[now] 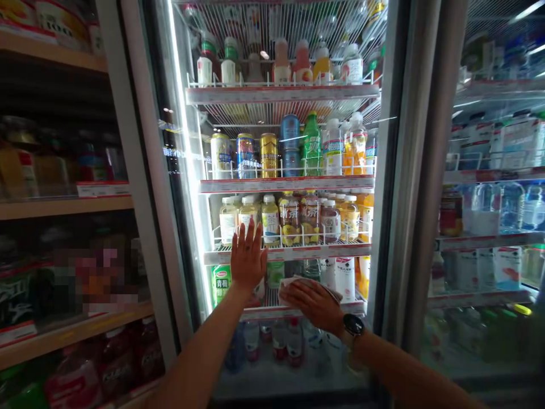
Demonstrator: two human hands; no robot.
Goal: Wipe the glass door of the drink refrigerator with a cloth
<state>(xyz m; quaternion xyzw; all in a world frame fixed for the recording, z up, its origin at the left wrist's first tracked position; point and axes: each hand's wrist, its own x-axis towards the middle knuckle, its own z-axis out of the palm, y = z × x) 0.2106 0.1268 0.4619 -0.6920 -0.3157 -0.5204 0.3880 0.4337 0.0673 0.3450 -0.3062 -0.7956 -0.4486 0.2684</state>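
Observation:
My left hand [248, 258] lies flat with fingers spread against the glass door [264, 363] of a lit drinks fridge, in front of the bottled-tea shelf. Lower and to the right, my right hand [313, 301] presses a pale folded cloth [293, 284] to the same glass, its fingers stretched over the cloth. A dark watch [353, 324] sits on the right wrist. Behind the glass stand cans, such as a gold can [268, 155], a green bottle [312, 145] and several tea bottles [290, 218]. My hands hide some of the drinks on the lower shelves.
To the left, wooden shelves [63, 210] carry jars and bottles. A thick metal frame [434, 142] stands right of the door, beside another fridge section with water bottles [511, 204]. A bright light strip [181, 85] runs along the door's left inside edge.

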